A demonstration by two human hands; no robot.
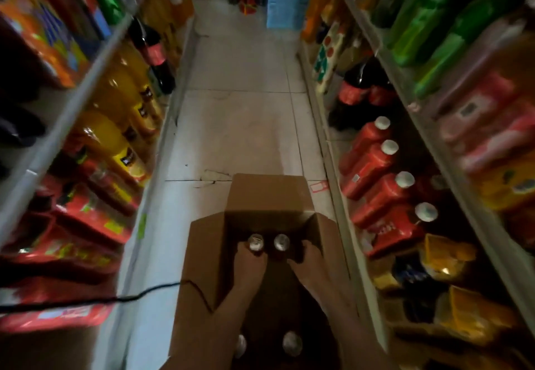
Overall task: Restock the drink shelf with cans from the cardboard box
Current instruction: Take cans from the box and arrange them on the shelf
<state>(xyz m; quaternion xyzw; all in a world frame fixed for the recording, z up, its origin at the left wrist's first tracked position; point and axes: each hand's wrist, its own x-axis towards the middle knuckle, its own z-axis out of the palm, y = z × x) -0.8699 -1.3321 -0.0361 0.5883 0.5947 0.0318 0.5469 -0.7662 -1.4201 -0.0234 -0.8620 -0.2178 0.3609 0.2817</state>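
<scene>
Near-edge cans point(292, 343) stand in the cardboard box point(202, 254); left hand point(250, 264) grips an upright far can point(256, 243), right hand point(308, 259) curled, hold unclear

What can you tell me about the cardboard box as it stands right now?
The cardboard box is plain brown and open-topped, with its flaps folded outward. It stands on the pale tiled floor. Its inside is dark, and four silver can tops show. The left hand grips a can inside; the right hand curls over something too dark to identify. A black cable crosses the left flap.
</scene>
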